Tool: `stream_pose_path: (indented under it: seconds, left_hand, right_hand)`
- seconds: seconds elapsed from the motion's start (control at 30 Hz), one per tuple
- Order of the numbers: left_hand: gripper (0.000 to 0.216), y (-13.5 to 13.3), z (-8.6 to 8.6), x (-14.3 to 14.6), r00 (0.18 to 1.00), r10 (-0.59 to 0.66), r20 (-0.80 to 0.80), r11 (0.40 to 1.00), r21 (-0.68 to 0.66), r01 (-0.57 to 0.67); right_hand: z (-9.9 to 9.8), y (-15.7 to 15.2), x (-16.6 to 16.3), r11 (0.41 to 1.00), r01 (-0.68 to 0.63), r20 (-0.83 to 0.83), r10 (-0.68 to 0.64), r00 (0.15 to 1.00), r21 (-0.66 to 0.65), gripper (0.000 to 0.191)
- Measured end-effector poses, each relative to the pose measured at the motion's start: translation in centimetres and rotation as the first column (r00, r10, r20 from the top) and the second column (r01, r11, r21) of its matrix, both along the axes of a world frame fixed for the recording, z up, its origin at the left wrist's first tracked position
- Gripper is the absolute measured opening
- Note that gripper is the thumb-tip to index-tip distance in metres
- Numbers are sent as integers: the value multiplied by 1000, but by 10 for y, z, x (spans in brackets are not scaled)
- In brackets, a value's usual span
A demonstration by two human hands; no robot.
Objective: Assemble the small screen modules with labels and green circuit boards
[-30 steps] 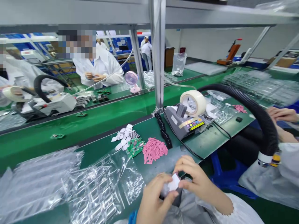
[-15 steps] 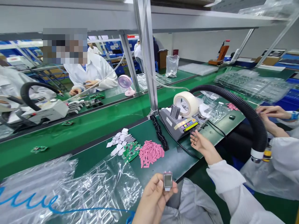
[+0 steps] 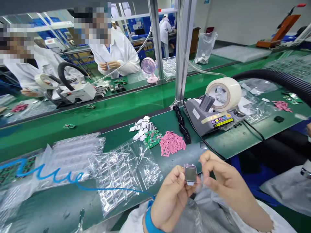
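Observation:
My left hand (image 3: 173, 194), a blue band round its wrist, is closed on a small display module (image 3: 190, 173). The module has a grey square screen in a light frame, with pinkish edges at its top, and faces up toward me. Just right of it hovers my right hand (image 3: 223, 181), its fingers curled but the thumb and forefinger apart; nothing shows between them. Beyond the hands on the green bench lie a heap of pink strips (image 3: 172, 143), a green circuit board cluster (image 3: 152, 138) and white square pads (image 3: 142, 127).
A grey machine (image 3: 206, 118) bears a large tape roll (image 3: 234, 94). Black strip parts (image 3: 181, 124) lie beside it. Clear plastic trays (image 3: 116, 174) cover the left bench, crossed by a coiled blue cord (image 3: 104, 188). Co-workers sit across; a pink fan (image 3: 148, 67) stands there.
My right hand has come back from beside the grey machine to the display module in my left hand. The view has swung, so the bench appears shifted.

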State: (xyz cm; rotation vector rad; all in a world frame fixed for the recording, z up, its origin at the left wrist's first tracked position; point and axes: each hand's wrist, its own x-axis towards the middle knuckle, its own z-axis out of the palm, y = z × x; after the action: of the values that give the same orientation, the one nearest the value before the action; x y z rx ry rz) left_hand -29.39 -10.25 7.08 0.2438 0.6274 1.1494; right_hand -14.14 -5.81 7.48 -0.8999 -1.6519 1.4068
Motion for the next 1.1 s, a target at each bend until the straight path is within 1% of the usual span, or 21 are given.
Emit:
stream_pose_path:
  seconds: [0.1, 0.2, 0.27, 0.3, 0.33, 0.37, 0.4, 0.43, 0.47, 0.5, 0.53, 0.57, 0.6, 0.63, 0.67, 0.73, 0.8, 0.87, 0.9, 1.0, 1.1]
  left_hand:
    - [17, -1, 0, -1, 999, 35, -8, 999, 8, -35]
    - [18, -3, -1, -3, 999, 32, -32, 999, 17, -31]
    - [18, -4, -1, -4, 998, 40, -40, 999, 34, -38]
    - [19, -4, -1, -5, 997, 52, -52, 998, 40, -50]
    - [19, -5, -2, -5, 995, 68, -72, 997, 43, -65]
    - [19, -6, -3, -6, 991, 87, -106, 996, 44, -83]
    - [20, -7, -5, -8, 983, 101, -155, 994, 48, -95]
    - [21, -8, -7, -10, 971, 103, -216, 994, 56, -93]
    - [22, -10, -10, -12, 955, 98, -279, 994, 70, -81]
    - [23, -11, -13, -16, 938, 85, -336, 994, 92, -57]
    - [24, -13, -15, -20, 921, 63, -384, 993, 116, -19]
    - [24, -16, -17, -24, 909, 33, -416, 990, 139, 28]
    - [24, -18, -19, -30, 906, 2, -423, 985, 157, 70]
    - [24, -20, -20, -36, 913, -24, -407, 981, 167, 100]
    - [25, -21, -20, -42, 926, -44, -375, 979, 168, 114]
    - [24, -24, -20, -56, 952, -43, -303, 987, 133, 87]
    - [22, -27, -20, -69, 962, 14, -272, 998, 63, 4]
    - [19, -30, -22, -81, 953, 82, -292, 996, -5, -88]
    - [19, -32, -23, -87, 943, 118, -312, 991, -28, -133]
    - [19, -37, -27, -100, 880, 213, -425, 968, -29, -249]
    - [22, -42, -31, -111, 766, 302, -568, 937, 27, -349]
  right_hand:
    - [-1, 3, -9, 999, -22, 76, 19, 997, 33, 31]
    - [-4, 4, -14, 997, -25, 140, 15, 990, 68, 32]
    - [-7, 4, -18, 982, 13, 220, -55, 974, 186, 29]
    - [-8, 3, -20, 954, 52, 269, -135, 954, 294, 27]
    - [-10, 3, -21, 902, 99, 303, -242, 922, 420, 24]
    - [-12, 3, -23, 829, 141, 313, -354, 881, 541, 21]
    - [-14, 3, -25, 762, 162, 306, -433, 848, 627, 20]
    - [-16, 4, -26, 727, 154, 299, -453, 840, 669, 25]
    - [-17, 5, -28, 735, 110, 306, -408, 860, 670, 32]
    - [-19, 6, -30, 768, 29, 324, -305, 896, 640, 38]
    - [-20, 8, -32, 798, -80, 351, -171, 921, 597, 41]
    - [-22, 11, -35, 809, -194, 381, -39, 924, 555, 45]
    - [-24, 14, -40, 801, -287, 408, 59, 911, 525, 49]
    - [-27, 18, -45, 788, -344, 435, 109, 894, 511, 54]
    - [-30, 24, -52, 778, -374, 463, 121, 878, 505, 58]
    - [-41, 42, -69, 781, -374, 517, 78, 853, 500, 58]
    - [-54, 65, -89, 802, -345, 574, 4, 819, 487, 45]
    - [-69, 90, -110, 812, -332, 642, -67, 764, 479, 25]
    - [-76, 102, -119, 812, -340, 673, -87, 734, 475, 22]
    - [-90, 126, -138, 797, -399, 748, -99, 656, 455, 27]
    - [-95, 134, -146, 767, -457, 782, -92, 617, 450, 25]
